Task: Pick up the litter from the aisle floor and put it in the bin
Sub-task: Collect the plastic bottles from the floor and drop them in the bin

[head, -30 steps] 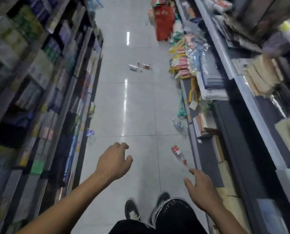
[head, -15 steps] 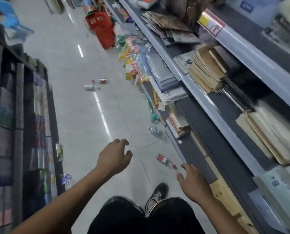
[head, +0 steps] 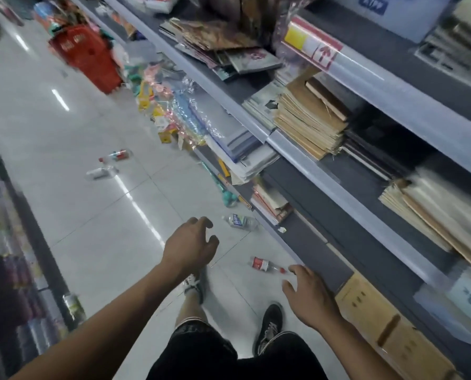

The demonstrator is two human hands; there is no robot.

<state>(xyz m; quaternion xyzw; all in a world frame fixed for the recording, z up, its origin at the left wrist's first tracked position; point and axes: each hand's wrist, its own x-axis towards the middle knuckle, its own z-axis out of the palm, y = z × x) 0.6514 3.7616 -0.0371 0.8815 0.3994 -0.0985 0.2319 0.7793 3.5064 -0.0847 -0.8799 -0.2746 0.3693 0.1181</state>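
Several empty plastic bottles lie on the tiled aisle floor. A red-labelled bottle [head: 266, 265] lies just ahead of my right hand [head: 309, 298], whose fingers are spread and hold nothing. A blue-labelled bottle [head: 240, 221] lies further on beside the shelf base. Two more bottles, one red-labelled [head: 116, 155] and one clear [head: 101, 172], lie further up the aisle. A crushed can or bottle [head: 71, 303] rests by the left shelf. My left hand [head: 192, 246] hangs above the floor, fingers loosely curled, empty. No bin is in sight.
Shelves with stacked notebooks [head: 308, 116] and paper goods run along the right. A darker shelf unit [head: 15, 270] lines the left. A red shopping basket [head: 89, 61] stands far up the aisle. My feet [head: 268, 327] are on the tiles.
The view has swung right and lower toward the right shelves. Both hands have stayed out in front, and the red-labelled bottle now lies closer to my right hand's fingertips.
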